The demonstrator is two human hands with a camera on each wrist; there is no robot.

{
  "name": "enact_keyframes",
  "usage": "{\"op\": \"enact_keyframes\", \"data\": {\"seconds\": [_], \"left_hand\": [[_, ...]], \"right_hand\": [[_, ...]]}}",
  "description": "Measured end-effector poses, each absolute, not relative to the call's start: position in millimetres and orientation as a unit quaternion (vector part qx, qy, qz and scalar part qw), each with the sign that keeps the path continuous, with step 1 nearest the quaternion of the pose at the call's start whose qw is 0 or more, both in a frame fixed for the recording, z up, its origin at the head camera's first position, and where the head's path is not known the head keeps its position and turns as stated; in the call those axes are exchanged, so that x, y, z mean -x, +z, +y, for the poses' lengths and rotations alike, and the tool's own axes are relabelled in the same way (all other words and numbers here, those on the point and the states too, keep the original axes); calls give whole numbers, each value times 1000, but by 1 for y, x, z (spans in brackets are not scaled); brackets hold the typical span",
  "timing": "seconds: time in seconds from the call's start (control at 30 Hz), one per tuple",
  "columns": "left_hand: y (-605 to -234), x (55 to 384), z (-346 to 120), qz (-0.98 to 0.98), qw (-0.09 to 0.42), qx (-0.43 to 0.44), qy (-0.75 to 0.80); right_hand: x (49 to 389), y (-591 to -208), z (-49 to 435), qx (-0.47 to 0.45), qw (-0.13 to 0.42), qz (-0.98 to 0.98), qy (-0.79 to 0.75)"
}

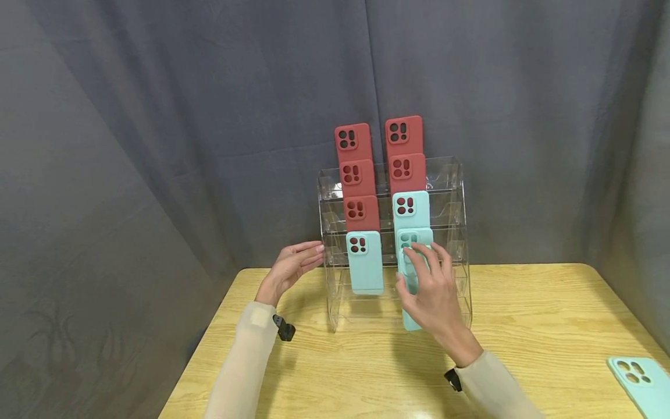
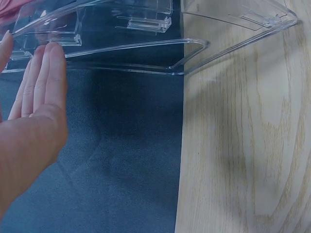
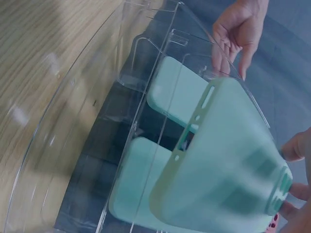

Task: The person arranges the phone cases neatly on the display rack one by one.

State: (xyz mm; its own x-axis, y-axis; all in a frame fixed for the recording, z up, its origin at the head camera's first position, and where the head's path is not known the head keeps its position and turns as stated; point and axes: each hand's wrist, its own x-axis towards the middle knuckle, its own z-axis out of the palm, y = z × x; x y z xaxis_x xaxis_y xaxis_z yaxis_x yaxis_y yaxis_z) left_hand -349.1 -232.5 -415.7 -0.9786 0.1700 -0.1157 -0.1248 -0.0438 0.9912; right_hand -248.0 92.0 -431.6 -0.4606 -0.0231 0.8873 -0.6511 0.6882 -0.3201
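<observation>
My right hand holds a mint-green phone case by its upper end, thumb on one edge and fingers on the other. This case hangs tilted in front of the right column of a clear acrylic stand, over another mint case there. At the stand's left side is my left hand, its fingers straight and fingertips right at the side panel. A mint case sits low in the left column. Higher in the right column is a further mint case.
Three red phone cases climb the left column, and two red cases top the right one. Another mint case lies on the wooden table at the near right. Grey curtains hang behind and beside the table.
</observation>
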Motion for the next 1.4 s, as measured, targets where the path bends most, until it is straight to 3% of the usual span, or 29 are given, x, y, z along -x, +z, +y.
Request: {"op": "enact_keyframes", "data": {"seconds": [0.6,1.4], "left_hand": [[-413,350,-231,679,106,-16,727],[-418,354,-231,683,97,-12,724]], "right_hand": [[287,-449,31,-220,543,-755,293],[287,-502,-15,-166,523,-810,207]]}}
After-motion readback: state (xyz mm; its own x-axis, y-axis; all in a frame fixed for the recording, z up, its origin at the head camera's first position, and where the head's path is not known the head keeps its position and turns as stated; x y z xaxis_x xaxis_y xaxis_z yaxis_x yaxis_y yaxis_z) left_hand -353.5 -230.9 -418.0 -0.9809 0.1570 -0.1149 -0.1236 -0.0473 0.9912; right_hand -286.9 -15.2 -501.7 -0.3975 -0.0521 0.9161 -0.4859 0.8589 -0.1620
